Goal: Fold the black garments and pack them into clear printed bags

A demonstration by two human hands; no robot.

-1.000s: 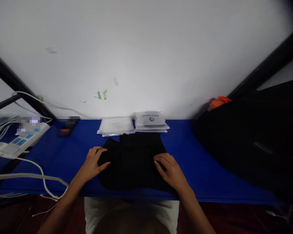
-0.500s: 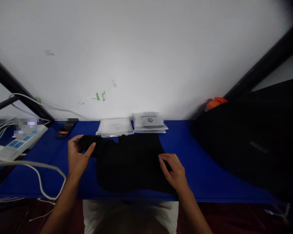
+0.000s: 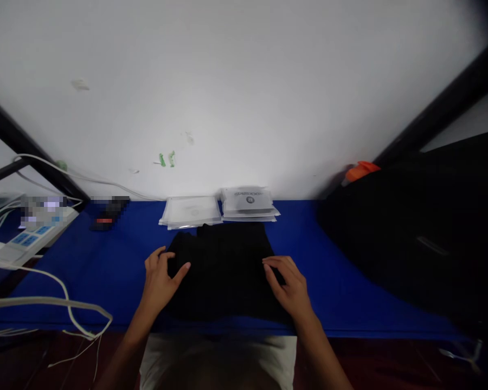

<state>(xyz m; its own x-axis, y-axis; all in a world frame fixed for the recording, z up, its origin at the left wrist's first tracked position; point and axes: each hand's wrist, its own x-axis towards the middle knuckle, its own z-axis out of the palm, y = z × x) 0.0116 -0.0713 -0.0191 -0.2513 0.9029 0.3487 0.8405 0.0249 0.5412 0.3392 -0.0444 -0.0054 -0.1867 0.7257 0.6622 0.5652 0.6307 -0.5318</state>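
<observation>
A black cloth garment (image 3: 223, 276) lies bunched on the blue tabletop in front of me, its folds hard to make out in the dark fabric. At its left edge is my left hand (image 3: 161, 279), with the thumb lying on the cloth and the fingers spread apart from it. My right hand (image 3: 289, 286) is on the right edge, thumb tip and fingertips close together on the fabric. Behind the garment are a stack of clear plastic packets (image 3: 193, 211) and a second stack with printed lettering (image 3: 249, 203).
A white power strip (image 3: 30, 238) and loose white cables (image 3: 71, 304) occupy the left side. A partly blurred dark device (image 3: 109, 214) lies near the wall. To the right is a large black fabric mass (image 3: 406, 238) with an orange piece (image 3: 361, 170) behind it. The blue table (image 3: 329, 281) meets a white wall.
My left hand has moved right and toward me, and the part of the garment that stuck out left is now folded in. My right hand has stayed nearly still.
</observation>
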